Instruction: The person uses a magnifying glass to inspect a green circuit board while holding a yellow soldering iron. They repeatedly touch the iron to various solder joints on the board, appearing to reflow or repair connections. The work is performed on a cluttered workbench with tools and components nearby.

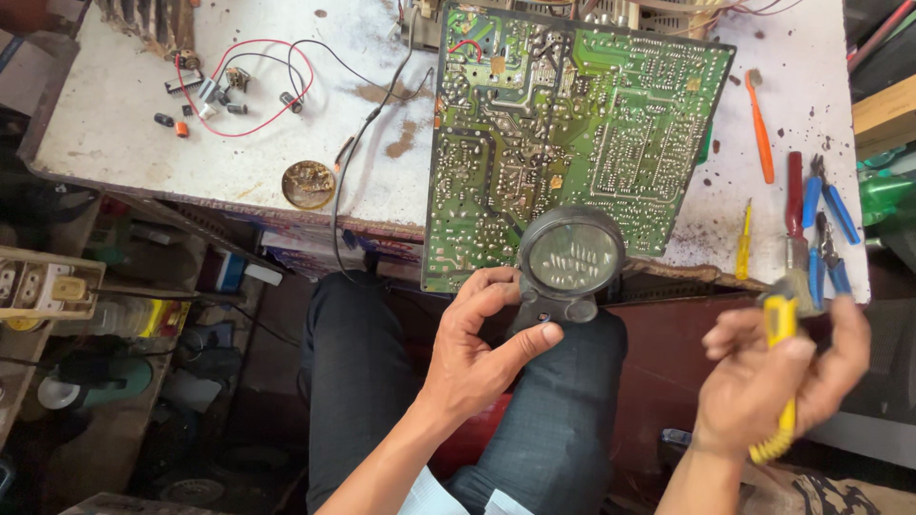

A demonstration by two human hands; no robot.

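I sit at a white worktable [239, 143] that is stained with brown spots and chipped along its near edge. My left hand [477, 343] holds a round black magnifying glass [571, 257] by its handle, with my thumb and fingers pinching it, and the glass sits over the 6 o'clock edge of a big green circuit board [572, 133]. The board lies flat on the table and hangs a little over the edge toward my lap. My right hand [778, 377], at 4 o'clock from the board, has its fingers curled tight around a yellow tool [780, 329] with a curly yellow cord [778, 443]; it is blurry, so I cannot tell what kind of tool it is. At 3 o'clock from the board lie an orange screwdriver [760, 129], a small yellow screwdriver [743, 243], a red-handled tool [794, 195] and blue-handled pliers [830, 205]. At 9 o'clock are red and black wires [258, 81], small parts and a round brass tin [308, 184]. Below the table, at 8 o'clock, I see dark, messy shelves [114, 315] full of stuff.
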